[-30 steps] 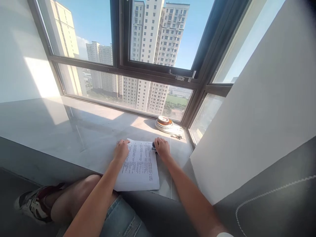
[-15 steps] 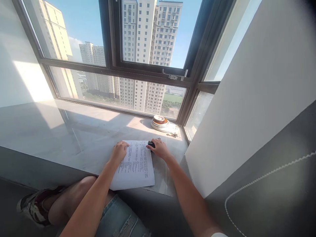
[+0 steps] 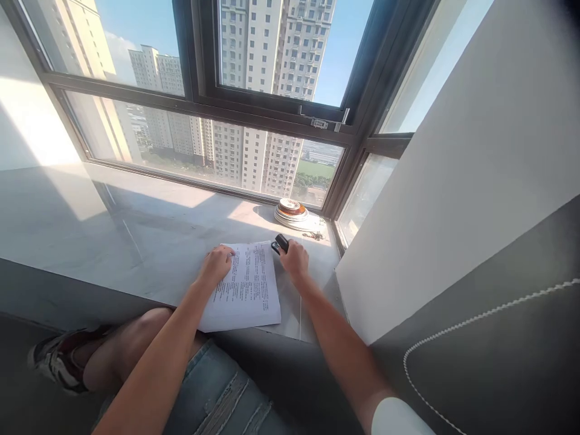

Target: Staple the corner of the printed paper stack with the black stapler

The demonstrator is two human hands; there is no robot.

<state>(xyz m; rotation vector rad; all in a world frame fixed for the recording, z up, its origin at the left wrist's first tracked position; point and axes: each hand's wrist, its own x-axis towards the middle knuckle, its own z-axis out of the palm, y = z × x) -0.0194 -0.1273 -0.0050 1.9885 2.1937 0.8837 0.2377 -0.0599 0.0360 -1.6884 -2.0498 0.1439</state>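
Observation:
Sheets of printed paper (image 3: 247, 287) lie on the marble sill, their near edge overhanging the front. My left hand (image 3: 216, 264) holds them at their upper left edge, fingers partly curled over the margin. In my right hand (image 3: 295, 258) is a small black stapler (image 3: 281, 243); its upper arm is raised and its jaws gape at the top right corner of the paper. Whether a corner of the paper lies between the jaws is too small to tell.
Behind the paper, a stack of round ceramic-looking dishes (image 3: 292, 214) stands on the sill (image 3: 154, 241) by the window frame (image 3: 254, 118). Small dark bits (image 3: 312, 235) lie beside it. A white wall (image 3: 435, 199) slants up at my right, with a beaded cord (image 3: 453, 329) below.
My right hand has turned and tilted the stapler; its gaping jaws now show. My left hand stays at the paper's edge. The view has shifted slightly.

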